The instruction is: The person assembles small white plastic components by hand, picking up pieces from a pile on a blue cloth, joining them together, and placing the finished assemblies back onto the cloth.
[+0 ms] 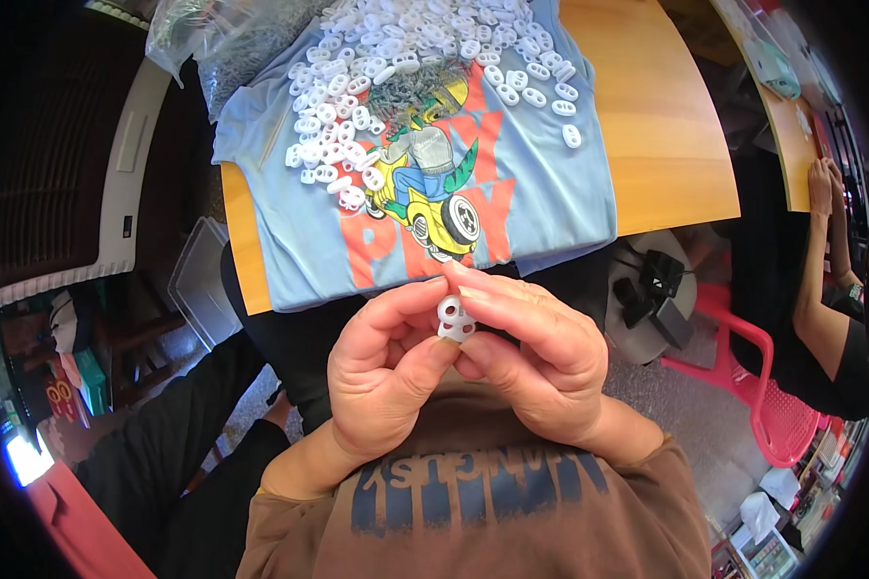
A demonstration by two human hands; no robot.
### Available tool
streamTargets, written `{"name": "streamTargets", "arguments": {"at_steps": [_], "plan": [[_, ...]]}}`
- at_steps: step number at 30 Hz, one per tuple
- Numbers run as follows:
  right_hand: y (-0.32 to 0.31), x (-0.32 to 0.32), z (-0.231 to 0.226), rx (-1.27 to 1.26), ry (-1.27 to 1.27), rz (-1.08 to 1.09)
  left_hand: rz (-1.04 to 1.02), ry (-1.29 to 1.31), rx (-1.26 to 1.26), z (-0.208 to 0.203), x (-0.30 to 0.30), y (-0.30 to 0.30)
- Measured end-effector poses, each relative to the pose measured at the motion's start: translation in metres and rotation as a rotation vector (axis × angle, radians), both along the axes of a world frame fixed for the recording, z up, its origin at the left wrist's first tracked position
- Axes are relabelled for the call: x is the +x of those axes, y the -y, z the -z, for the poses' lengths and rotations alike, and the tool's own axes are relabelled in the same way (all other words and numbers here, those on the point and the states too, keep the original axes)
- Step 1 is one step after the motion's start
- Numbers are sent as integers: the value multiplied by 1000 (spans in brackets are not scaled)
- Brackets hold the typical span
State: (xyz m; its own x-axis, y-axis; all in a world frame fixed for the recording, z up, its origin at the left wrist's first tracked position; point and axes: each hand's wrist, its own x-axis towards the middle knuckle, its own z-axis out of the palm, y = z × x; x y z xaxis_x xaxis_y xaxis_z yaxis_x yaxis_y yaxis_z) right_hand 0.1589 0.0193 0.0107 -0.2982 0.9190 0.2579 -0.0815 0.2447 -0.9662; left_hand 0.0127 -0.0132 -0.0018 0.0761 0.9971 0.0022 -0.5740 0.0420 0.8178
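Note:
Between both hands, in front of my chest, is a white plastic cord lock (451,311) with round holes. My left hand (386,362) pinches it from the left with thumb and fingertips. From the right, the thumb and fingers of my right hand (546,357) close on the same piece. Beyond the hands, many loose white cord lock parts (386,43) lie heaped on a light blue shirt (309,236) with a printed picture. A small pile of grey metal springs (410,92) sits among them.
Under the shirt is a wooden table (647,125). A clear plastic bag (188,34) with grey contents stands at the far left. To the right are a round stool (637,333) holding black devices and a pink plastic chair (768,415). Another person's arm (821,289) rests farther right.

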Motion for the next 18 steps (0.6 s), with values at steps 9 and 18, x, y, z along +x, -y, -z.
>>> {"name": "streamTargets", "arguments": {"at_steps": [9,18], "plan": [[5,-1,0,-302,-249,-69,-10,-2,16,-6,2,0],[0,1,8,-201,-225,-42,-30,-27,-78,-8,2,-1]]}}
